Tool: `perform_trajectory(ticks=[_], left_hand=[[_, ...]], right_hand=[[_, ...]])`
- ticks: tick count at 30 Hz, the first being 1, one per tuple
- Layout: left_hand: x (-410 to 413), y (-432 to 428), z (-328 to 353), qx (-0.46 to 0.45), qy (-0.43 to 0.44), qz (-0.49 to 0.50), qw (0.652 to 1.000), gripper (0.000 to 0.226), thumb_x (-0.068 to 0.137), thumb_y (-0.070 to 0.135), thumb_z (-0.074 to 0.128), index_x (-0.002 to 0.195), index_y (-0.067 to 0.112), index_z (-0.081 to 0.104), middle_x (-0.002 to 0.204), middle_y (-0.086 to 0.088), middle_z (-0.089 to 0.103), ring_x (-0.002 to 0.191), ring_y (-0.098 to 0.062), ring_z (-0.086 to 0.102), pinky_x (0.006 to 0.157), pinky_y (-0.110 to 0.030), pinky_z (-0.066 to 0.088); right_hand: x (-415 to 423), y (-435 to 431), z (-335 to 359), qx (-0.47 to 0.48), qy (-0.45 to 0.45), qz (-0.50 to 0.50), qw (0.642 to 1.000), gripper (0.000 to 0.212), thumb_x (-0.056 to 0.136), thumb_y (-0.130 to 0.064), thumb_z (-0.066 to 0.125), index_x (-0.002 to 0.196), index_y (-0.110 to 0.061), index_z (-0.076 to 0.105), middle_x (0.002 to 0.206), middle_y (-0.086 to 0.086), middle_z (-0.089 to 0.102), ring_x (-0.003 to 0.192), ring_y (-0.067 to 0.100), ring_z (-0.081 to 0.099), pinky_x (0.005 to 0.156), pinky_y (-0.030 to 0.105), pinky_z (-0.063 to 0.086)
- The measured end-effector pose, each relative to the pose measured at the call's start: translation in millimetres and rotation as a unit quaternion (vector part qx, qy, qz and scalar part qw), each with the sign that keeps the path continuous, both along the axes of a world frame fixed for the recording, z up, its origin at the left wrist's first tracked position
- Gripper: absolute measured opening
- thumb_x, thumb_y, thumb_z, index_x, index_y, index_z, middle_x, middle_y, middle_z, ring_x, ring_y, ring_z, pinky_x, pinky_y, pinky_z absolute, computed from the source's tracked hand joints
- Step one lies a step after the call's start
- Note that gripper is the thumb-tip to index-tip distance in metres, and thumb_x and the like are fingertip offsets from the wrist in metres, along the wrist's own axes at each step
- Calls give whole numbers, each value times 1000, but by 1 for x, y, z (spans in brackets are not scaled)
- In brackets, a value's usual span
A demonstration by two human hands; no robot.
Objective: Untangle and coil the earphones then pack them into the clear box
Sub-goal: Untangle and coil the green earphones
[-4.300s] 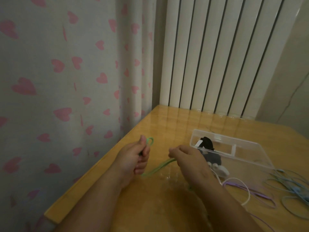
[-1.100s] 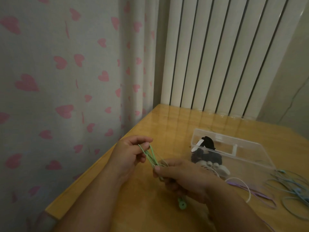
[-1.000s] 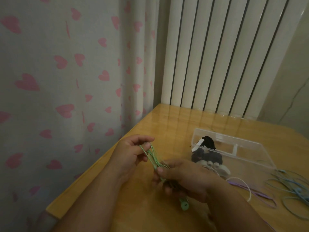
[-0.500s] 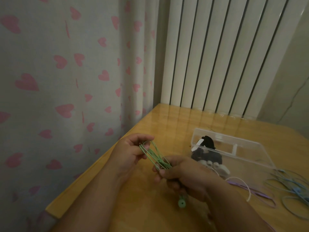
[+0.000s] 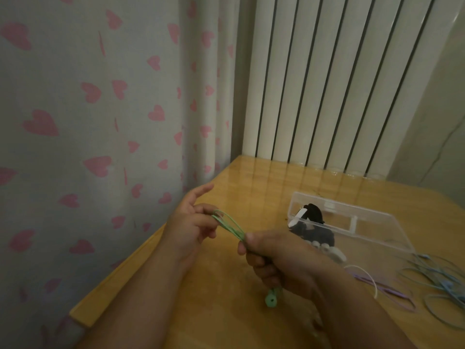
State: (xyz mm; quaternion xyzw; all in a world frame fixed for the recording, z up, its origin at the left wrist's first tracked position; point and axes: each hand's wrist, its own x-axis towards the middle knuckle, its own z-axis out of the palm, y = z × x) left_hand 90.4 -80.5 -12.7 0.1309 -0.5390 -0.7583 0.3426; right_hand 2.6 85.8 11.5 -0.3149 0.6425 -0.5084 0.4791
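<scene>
Glossy wooden table, clear plastic box (smooth), printed cloth curtain.

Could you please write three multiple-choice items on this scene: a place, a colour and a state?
1. Where does the black coiled earphone set lie?
A. In the clear plastic box
B. On the floor
C. On the windowsill

2. What colour is the thin earphone cable stretched between the left hand and the right hand?
A. Purple
B. Green
C. White

3. How is the right hand?
A. Flat on the tabletop
B. Curled round the cable
C. Open, holding nothing

Answers: 1 A, it shows through the box's wall; 2 B, the loops and the round earbud hanging below are green; 3 B, its fingers wrap the bundle.
</scene>
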Motion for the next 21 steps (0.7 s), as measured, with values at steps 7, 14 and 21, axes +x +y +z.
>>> perform_trajectory(ticks=[7,14,21], left_hand=[[4,-4,1,29,6,60,998,72,39,-7,51,106,16,64,58,-5,55,44,-14,46,38,-23,36],[4,-4,0,-29,-32,103,994,51,54,-14,59,96,15,66,57,1,58,50,-11,53,49,-29,38],[-1,0,-6,-172,-119,137,968,42,72,-14,65,76,27,75,59,6,66,59,-16,60,63,-28,53]], right_hand=[[5,5,13,22,253,35,967,26,102,-27,43,96,-16,65,71,-1,61,63,5,59,64,17,46],[-1,6,11,27,370,-26,928,22,101,-35,44,99,-30,66,68,-5,51,60,10,51,59,29,50],[-7,8,10,60,460,-44,885,26,102,-35,41,105,-29,66,77,-8,57,65,4,49,58,21,37]])
